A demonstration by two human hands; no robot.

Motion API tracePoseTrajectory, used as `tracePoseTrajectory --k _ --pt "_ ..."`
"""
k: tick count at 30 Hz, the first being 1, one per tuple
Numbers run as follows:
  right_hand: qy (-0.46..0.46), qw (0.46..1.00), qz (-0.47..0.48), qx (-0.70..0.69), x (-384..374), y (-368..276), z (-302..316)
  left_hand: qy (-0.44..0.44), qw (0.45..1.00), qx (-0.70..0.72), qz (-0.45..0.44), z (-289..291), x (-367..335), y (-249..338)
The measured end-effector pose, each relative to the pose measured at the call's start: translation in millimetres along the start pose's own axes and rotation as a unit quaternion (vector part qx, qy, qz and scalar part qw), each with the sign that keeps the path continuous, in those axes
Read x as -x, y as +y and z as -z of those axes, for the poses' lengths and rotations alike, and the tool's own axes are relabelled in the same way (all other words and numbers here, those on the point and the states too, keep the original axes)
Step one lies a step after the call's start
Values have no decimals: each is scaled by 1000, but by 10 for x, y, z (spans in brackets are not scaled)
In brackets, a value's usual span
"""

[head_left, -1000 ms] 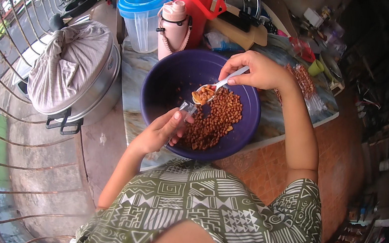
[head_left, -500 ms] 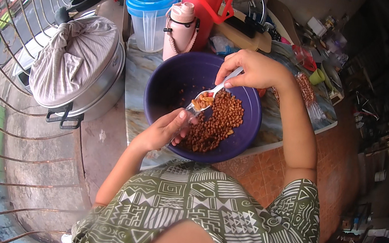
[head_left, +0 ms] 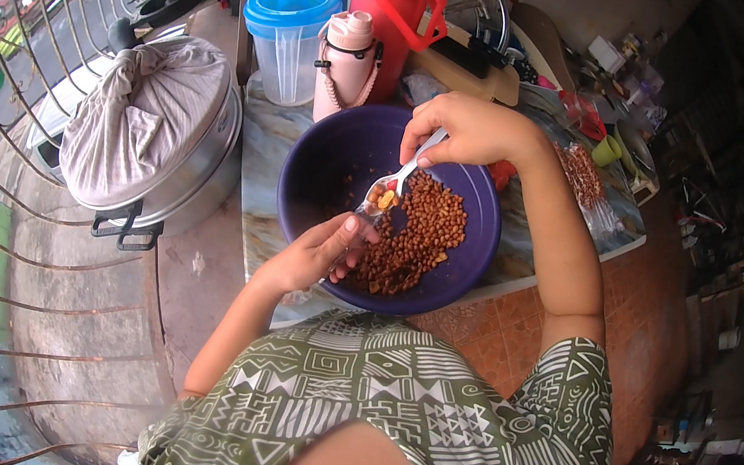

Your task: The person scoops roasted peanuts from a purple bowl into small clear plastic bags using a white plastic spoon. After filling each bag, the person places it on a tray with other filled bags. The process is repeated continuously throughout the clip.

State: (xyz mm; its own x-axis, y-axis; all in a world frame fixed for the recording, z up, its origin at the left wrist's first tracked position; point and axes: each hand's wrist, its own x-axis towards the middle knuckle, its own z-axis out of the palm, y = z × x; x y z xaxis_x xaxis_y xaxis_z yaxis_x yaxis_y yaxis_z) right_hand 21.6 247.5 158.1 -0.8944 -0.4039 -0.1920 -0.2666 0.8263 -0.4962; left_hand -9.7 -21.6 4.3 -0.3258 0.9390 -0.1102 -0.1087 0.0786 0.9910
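Observation:
A deep purple bowl (head_left: 307, 141) of reddish-brown peanuts (head_left: 419, 240) stands on the marbled tabletop before me. My right hand (head_left: 473, 137) pinches the handle of a white plastic spoon (head_left: 408, 169) from above. The spoon slants down to the left, with a few peanuts and yellowish chips at its bowl. At that end my left hand (head_left: 317, 248) is closed on a small clear plastic bag (head_left: 369, 216), its mouth against the spoon. Both hands are over the purple bowl, and part of the bag is hidden by my left fingers.
Behind the bowl stand a pink bottle (head_left: 346, 65), a blue-lidded clear tub (head_left: 287, 42) and a red jug (head_left: 392, 4). A cloth-wrapped pot lid (head_left: 144, 117) tops a metal pot at left. Filled plastic packs (head_left: 582, 177) lie at right, by a green cup (head_left: 606, 151).
My right hand and the spoon have shifted slightly left and down toward the bag. Fewer peanuts lie on the spoon now. My left hand stays nearly in place.

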Motion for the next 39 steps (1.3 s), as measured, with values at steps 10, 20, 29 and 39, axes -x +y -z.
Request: tracePoseTrajectory --k 10,20,29,39 --pt "20 999 -12 35 -1 -115 -26 -4 1000 -2 -3 1 -3 0" --pt "50 994 -42 92 35 -346 -29 7 1000 1 -6 2 -9 -32" --pt "83 988 -48 122 61 -512 -101 26 999 -18 -9 -37 -9 9" --pt "189 972 -42 133 248 -407 -164 53 998 -5 -27 -41 9 -23"
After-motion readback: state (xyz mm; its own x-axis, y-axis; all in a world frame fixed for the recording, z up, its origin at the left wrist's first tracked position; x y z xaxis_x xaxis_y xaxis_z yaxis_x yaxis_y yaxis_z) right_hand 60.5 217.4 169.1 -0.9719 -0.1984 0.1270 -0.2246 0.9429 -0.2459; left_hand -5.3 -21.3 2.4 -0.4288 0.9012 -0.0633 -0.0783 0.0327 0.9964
